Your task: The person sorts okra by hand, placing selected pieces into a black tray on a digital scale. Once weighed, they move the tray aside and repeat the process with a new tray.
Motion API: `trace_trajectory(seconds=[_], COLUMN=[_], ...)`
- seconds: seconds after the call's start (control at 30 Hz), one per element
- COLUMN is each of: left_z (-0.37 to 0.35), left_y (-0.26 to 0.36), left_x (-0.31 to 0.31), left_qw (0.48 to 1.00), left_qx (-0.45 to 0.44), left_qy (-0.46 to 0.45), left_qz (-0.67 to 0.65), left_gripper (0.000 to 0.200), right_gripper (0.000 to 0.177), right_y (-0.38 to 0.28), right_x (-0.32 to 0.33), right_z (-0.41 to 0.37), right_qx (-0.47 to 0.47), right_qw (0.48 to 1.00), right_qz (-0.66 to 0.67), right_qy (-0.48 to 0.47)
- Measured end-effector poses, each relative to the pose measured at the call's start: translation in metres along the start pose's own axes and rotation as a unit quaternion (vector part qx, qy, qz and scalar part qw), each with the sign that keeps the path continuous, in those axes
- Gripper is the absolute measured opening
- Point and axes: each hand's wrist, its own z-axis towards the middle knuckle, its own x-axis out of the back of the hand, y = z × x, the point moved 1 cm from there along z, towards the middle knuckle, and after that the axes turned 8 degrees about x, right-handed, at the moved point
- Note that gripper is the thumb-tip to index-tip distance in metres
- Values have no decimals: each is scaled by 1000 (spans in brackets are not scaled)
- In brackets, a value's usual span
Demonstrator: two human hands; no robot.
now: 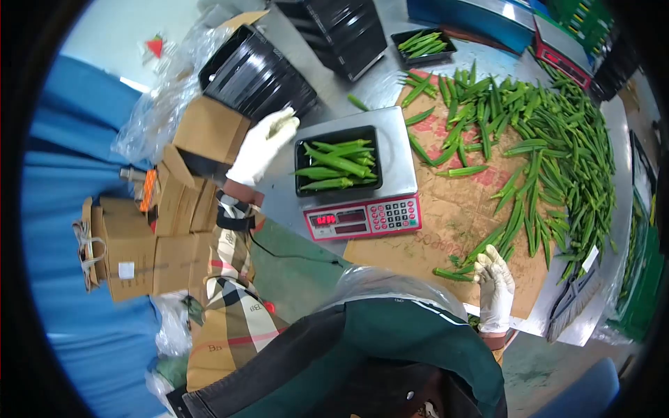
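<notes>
My left hand (263,145), in a white glove, is beside the left edge of the scale, just below a stack of black trays (258,73). Its fingers are stretched out and hold nothing. On the scale's metal plate (395,153) sits a black tray (302,187) with several green okra pods (338,164). The red-framed scale panel (364,216) has a lit red display. My right hand (495,287), also gloved, hovers at the cardboard's near edge with fingers loosely bent and apart. Close to its fingertips lies a single okra pod (453,274).
A large okra heap (557,153) covers the right of the cardboard sheet (446,223). Another filled tray (423,47) and upright black trays (338,35) stand at the back. A second scale (561,59) and a brush (575,303) are at right. Cardboard boxes (125,244) stand left.
</notes>
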Motion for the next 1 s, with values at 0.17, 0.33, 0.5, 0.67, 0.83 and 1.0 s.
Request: trace_trajectory(seconds=[0.17, 0.33, 0.5, 0.67, 0.83, 1.0], left_z=[-24, -43, -53, -51, -51, -49], left_y=[-21, -75, -112, -120, -117, -70], left_x=[39, 35, 11, -3, -21, -48], left_qw=[989, 982, 979, 982, 979, 898], left_qx=[76, 135, 149, 84, 52, -123], left_qy=[129, 132, 123, 130, 187, 175], left_qz=[-22, -23, -69, -104, 64, 384], left_gripper=[41, 38, 31, 25, 17, 14], right_gripper=[42, 43, 44, 44, 43, 43], right_y=[7, 5, 0, 0, 5, 9], right_x=[-2, -11, -16, -22, -22, -27], right_z=[1, 6, 13, 15, 17, 17], right_qx=[-29, -33, -35, -46, -52, -60], right_qw=[1000, 999, 997, 995, 993, 991], right_qz=[-8, -29, -55, -81, -90, -99], right_qy=[-5, -24, -39, -43, -56, -63])
